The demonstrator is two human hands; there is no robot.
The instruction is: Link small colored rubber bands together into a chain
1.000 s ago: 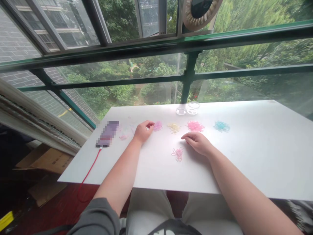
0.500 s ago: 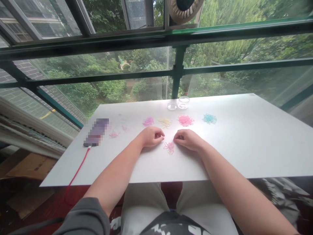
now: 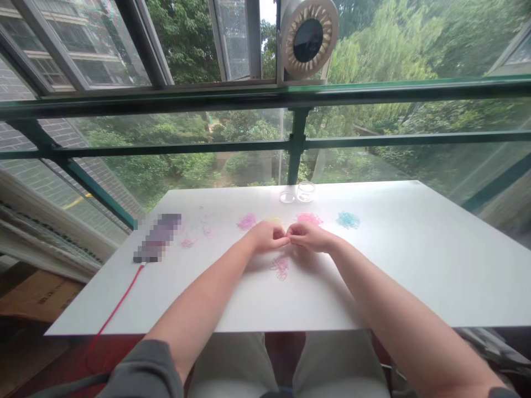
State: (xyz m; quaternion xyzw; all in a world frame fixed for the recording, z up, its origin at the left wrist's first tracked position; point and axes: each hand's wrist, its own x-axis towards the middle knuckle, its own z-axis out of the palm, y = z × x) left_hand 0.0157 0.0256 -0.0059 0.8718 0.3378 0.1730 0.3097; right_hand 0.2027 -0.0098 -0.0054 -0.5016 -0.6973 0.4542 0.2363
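Observation:
My left hand and my right hand meet at the fingertips above the white table. Both have thumb and fingers pinched together; whatever is between them is too small to make out. Just below lies a loose pile of pale pink rubber bands. Behind the hands sit a yellow pile, partly covered by my left hand, and a bright pink pile, partly covered by my right. A purple pile is to the left, and a teal pile to the right.
A clear round container and a clear lid stand near the table's far edge. Some small scattered bands lie at left, beside a pixelated phone-like device with a red cable. A green railing runs behind.
My hands have come together from being apart on either side of the pale pink pile, and now touch at the fingertips. The view has tilted upward slightly.

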